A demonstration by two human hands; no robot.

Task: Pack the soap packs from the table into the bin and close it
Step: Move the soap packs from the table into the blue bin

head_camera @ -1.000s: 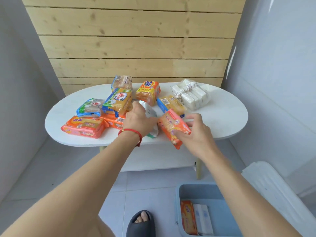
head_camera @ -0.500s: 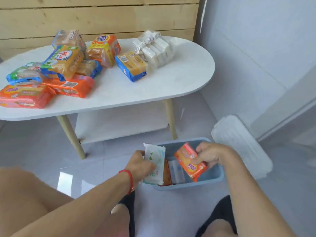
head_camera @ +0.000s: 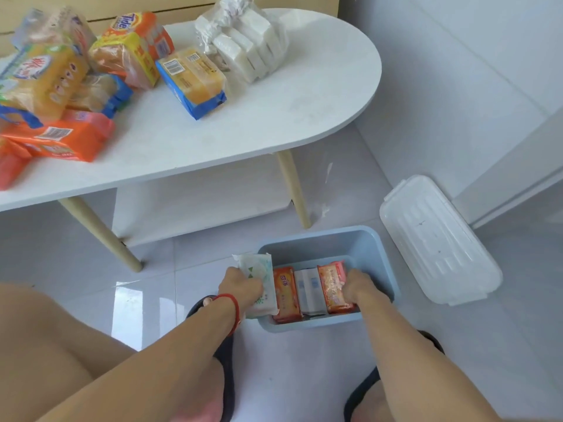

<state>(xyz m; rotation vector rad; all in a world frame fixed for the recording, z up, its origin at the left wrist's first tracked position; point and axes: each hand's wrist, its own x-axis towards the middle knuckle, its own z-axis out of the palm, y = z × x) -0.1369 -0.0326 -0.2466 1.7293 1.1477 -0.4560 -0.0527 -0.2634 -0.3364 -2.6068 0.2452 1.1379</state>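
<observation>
Left hand (head_camera: pixel 243 286), fingers curled tight, grips a white-green soap pack (head_camera: pixel 259 275) at the left edge of the blue bin (head_camera: pixel 374 248), pack tilted and sticking up above the rim; just right of that hand, inside the bin, stand an orange pack (head_camera: pixel 285 295) and a white pack (head_camera: pixel 309 289) side by side. Right hand (head_camera: pixel 358 287) is closed around an orange-pink pack (head_camera: pixel 333 283), holding it down inside the bin beside the white pack. Beyond both hands more soap packs (head_camera: pixel 192 77) lie on the white table (head_camera: pixel 289 111); white lid (head_camera: pixel 435 239) lies on the floor right of the right hand.
</observation>
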